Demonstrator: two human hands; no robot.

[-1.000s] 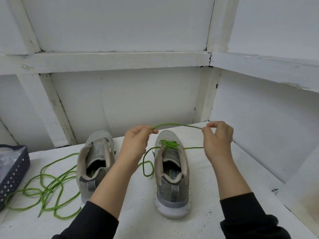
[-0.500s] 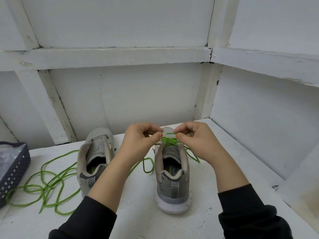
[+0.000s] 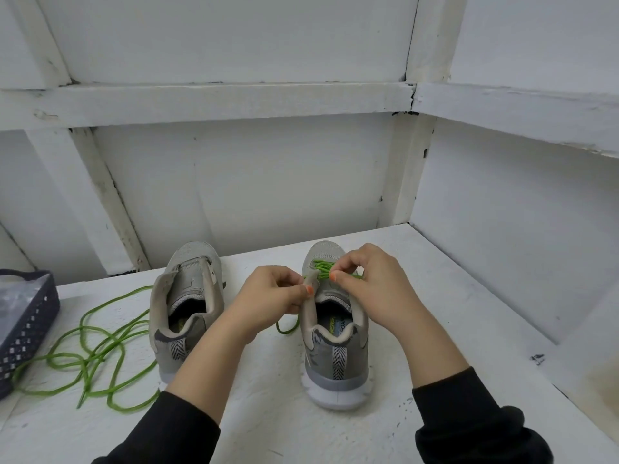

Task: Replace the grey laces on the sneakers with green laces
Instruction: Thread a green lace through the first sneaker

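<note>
A: While the left hand (image 3: pixel 271 296) pinches the right sneaker's (image 3: pixel 335 356) eyelet edge and the right hand (image 3: pixel 371 286) pinches its green lacing (image 3: pixel 322 265), what surrounds?
B: One second sneaker (image 3: pixel 187 296), loose green lace (image 3: pixel 93 349), dark basket (image 3: pixel 30 326), all leftward. Insole print (image 3: pixel 335 328): "FOA".

Relative to right sneaker (image 3: pixel 336 356) on tabletop (image 3: pixel 452 313): left sneaker (image 3: pixel 187 306) just left, loose lace (image 3: pixel 97 346) farther left, basket (image 3: pixel 30 329) farthest left, wall (image 3: pixel 251 182) behind, left hand (image 3: pixel 268 293) and right hand (image 3: pixel 371 283) at threaded lace (image 3: pixel 323 266) on its front.

white painted plank walls (image 3: pixel 268 182) meet at corner, horizontal beam (image 3: pixel 214 102) across, scuffed white tabletop (image 3: pixel 452 296) below.
</note>
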